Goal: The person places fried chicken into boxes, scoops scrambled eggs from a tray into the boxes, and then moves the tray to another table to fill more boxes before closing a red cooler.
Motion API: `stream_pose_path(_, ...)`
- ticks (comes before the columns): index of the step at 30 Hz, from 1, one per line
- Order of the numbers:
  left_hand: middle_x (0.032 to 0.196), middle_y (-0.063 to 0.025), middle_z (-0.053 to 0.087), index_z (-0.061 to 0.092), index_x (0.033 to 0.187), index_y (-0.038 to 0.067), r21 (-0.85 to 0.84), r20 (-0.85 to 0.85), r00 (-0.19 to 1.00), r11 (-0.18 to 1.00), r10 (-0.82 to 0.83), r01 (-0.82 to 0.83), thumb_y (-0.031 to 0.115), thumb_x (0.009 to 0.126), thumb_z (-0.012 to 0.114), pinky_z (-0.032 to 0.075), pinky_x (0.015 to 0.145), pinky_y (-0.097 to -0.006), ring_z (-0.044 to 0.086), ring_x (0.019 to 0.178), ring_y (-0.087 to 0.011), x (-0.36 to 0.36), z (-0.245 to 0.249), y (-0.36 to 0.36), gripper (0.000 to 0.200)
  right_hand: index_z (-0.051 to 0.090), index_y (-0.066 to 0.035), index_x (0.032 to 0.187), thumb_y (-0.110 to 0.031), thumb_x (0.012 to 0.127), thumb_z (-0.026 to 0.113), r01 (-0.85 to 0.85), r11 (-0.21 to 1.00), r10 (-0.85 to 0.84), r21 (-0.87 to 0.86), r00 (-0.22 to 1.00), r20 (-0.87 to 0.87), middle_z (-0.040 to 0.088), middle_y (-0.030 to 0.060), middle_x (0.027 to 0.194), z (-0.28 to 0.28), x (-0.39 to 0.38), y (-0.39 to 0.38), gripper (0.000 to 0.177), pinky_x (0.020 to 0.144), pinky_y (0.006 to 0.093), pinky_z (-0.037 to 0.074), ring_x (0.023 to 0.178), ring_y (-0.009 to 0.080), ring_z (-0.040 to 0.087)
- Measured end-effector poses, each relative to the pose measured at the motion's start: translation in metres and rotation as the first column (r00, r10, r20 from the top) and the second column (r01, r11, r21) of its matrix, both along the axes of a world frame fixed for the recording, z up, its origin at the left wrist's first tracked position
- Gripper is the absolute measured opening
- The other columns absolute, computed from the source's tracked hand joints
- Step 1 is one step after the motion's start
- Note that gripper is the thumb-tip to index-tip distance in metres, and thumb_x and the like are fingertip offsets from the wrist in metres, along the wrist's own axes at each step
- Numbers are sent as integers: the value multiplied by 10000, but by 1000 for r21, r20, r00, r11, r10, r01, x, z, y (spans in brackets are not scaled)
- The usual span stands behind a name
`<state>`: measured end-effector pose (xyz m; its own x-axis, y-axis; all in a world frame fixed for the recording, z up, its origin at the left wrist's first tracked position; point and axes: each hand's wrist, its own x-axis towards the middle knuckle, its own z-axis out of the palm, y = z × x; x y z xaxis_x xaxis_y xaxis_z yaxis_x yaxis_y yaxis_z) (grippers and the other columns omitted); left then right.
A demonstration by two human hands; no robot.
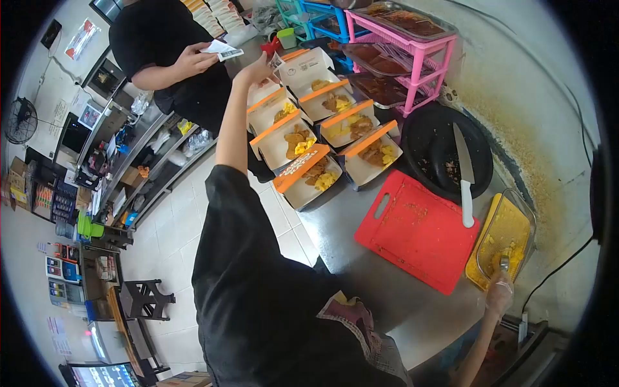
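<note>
At the surface's (335,226) right edge, the right hand (500,293) has its fingers clenched on a spoon (504,263) in the glass dish (516,219). The left hand (258,69) pinches a slip (276,61) in its fingers above the far-edge boxes (303,138). Bare steel lies between them, and tiled floor (174,238) opens to the left.

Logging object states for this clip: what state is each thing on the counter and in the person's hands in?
food boxes: lids open, filled.
knife: lying flat, blade over the black pan.
cutting board: flat, smeared with crumbs.
glass dish: uncovered, partly filled with yellow food.
left hand: raised, pinching a paper slip.
right hand: gloved, gripping a spoon in the dish.
</note>
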<state>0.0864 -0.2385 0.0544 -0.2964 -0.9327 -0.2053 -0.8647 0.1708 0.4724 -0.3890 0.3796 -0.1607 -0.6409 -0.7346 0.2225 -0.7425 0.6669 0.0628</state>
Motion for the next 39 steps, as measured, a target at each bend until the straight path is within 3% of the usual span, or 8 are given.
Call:
stream_pose_path(9,798,-94,653,47,1366,55,36,23,993,993,112,-113,140,881,377,348,385,-274,434,486,-140,-1,-38,-34,593,558,-63,833,-153,815,480,41,997,-43,63,999,32,594,130,753,18,22,-6,120,600,387,476,680,288,591)
stream_pose_path(11,748,-96,642,357,1266,14,-64,570,790,945,-228,319,136,780,517,421,444,-300,532,498,-185,-18,-72,-87,526,564,-93,972,-149,806,497,25,986,-3,164,991,-134,595,120,767,-3,5,5,187,584,388,477,670,286,589)
stream_pose_path(13,885,-128,632,532,1077,-24,-330,-220,842,850,-493,411,161,822,453,463,599,-293,571,670,-187,-61,-30,37,325,471,-136,1212,-124,795,520,4,997,-5,82,1000,12,597,120,823,27,13,3,420,580,396,475,676,299,586)
stream_pose_path(15,803,-115,573,544,980,-35,-317,-13,754,718,-657,620,187,891,354,442,686,-315,540,748,-175,-122,-16,120,306,464,-129,1187,-182,822,479,96,995,-97,20,994,44,605,135,780,24,-3,13,369,561,412,468,656,300,588)
stream_pose_path(18,741,-61,566,534,975,-10,-62,-307,631,677,-713,734,267,935,328,432,608,-251,503,634,-115,-194,-71,269,348,569,-139,1020,-235,831,461,192,981,-192,-15,981,4,609,133,697,36,-10,13,238,514,430,472,585,300,596)
stream_pose_path(21,1148,-155,516,433,1157,-38,438,-864,473,206,-171,875,313,922,368,475,813,-348,562,993,-263,-258,-142,376,428,582,-107,869,-236,842,451,302,942,-316,147,945,85,605,115,675,54,-1,-9,186,534,404,482,606,291,602)
stream_pose_path(25,1228,-182,440,397,1179,-48,715,-699,677,235,230,659,186,919,369,420,925,-370,496,1088,-281,-310,-198,448,351,578,-96,779,-217,836,457,2,1000,-3,-27,1000,-22,600,118,669,38,11,-10,180,547,384,484,618,284,603)
stream_pose_path(39,937,-100,582,500,1051,-13,856,-510,780,131,361,500,192,889,423,449,802,-344,572,841,-210,-354,-217,440,272,564,-116,748,-139,698,534,-171,950,160,261,985,62,596,64,680,-2,22,-28,63,507,326,476,653,196,612)
